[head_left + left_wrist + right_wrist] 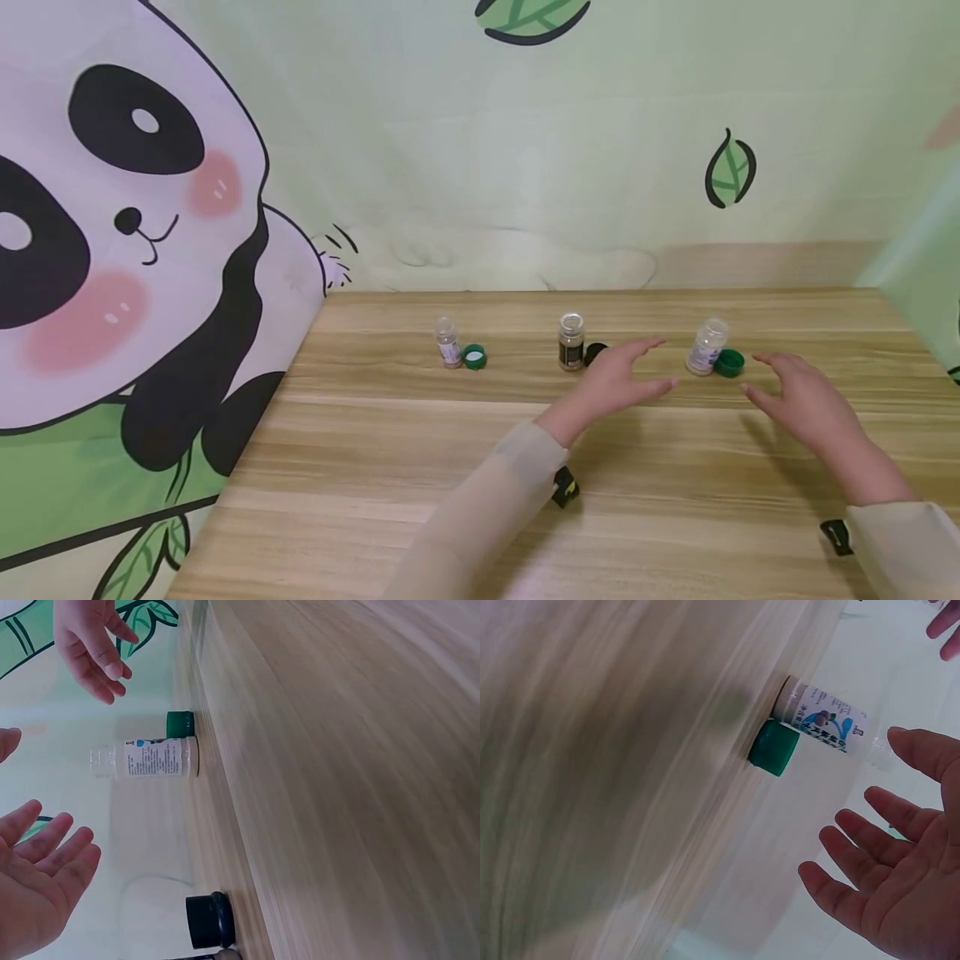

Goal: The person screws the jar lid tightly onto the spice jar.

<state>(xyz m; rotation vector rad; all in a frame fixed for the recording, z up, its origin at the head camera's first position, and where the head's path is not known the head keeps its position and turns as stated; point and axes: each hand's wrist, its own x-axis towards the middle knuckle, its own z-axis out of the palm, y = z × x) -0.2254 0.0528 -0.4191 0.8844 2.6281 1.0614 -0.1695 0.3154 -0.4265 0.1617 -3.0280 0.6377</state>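
My left hand (617, 377) hovers over the table with its fingers spread and nothing in them. It is between the middle bottle and the right-hand bottle. To the right, my right hand (808, 398) is also in the air, fingers apart and holding nothing. Between the two hands a clear uncapped bottle (707, 347) with a white printed label stands upright. A green cap (730, 363) lies close beside it, nearest my right fingertips. Behind my left wrist stands an uncapped bottle (571, 342) with a black label. Its black cap (210, 920) is partly hidden by that hand in the head view.
At the left stands a slimmer clear bottle (447, 342) without its cap; a green cap (474, 357) with a pale inside lies next to it. All are on a wood-grain table (360, 467). A panda-printed cloth (465, 167) hangs behind the table's far edge.
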